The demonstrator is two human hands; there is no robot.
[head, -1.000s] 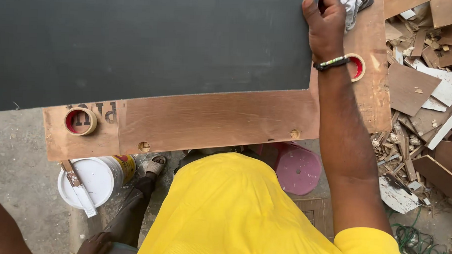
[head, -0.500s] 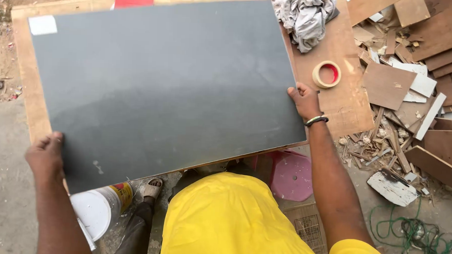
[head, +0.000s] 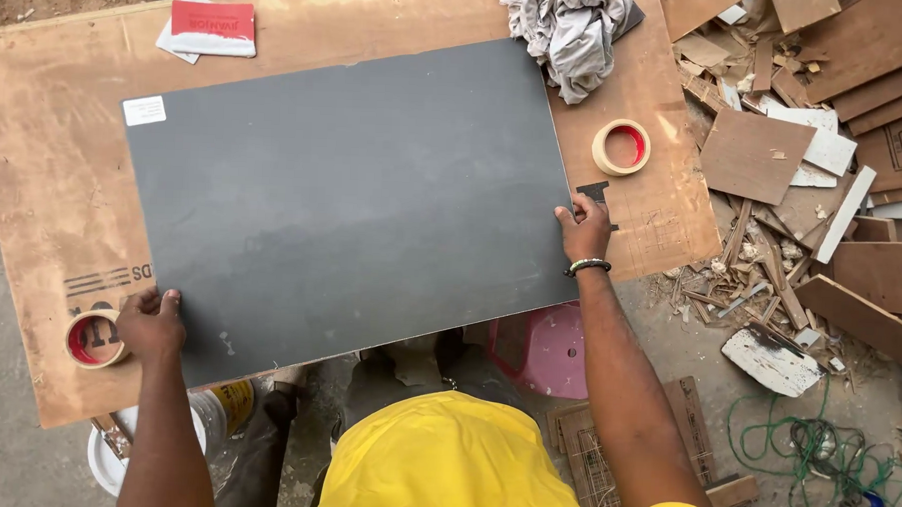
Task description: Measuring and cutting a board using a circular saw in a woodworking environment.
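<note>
While flat on the plywood board, dark panel between both hands, left hand and right hand gripping opposite edges.

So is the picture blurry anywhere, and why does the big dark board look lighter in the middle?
Head view: sharp all over, no blur; daylight is soft, with no hard shadows. The dark grey board shows a pale, hazy sheen across its middle, a dull reflection rather than bright glare. Left hand and right hand at its edges are crisp too.

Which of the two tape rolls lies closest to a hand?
The tape roll at the board's near left corner: it sits right beside the left hand. The other tape roll, below the grey cloth, is clearly apart from the right hand.
</note>
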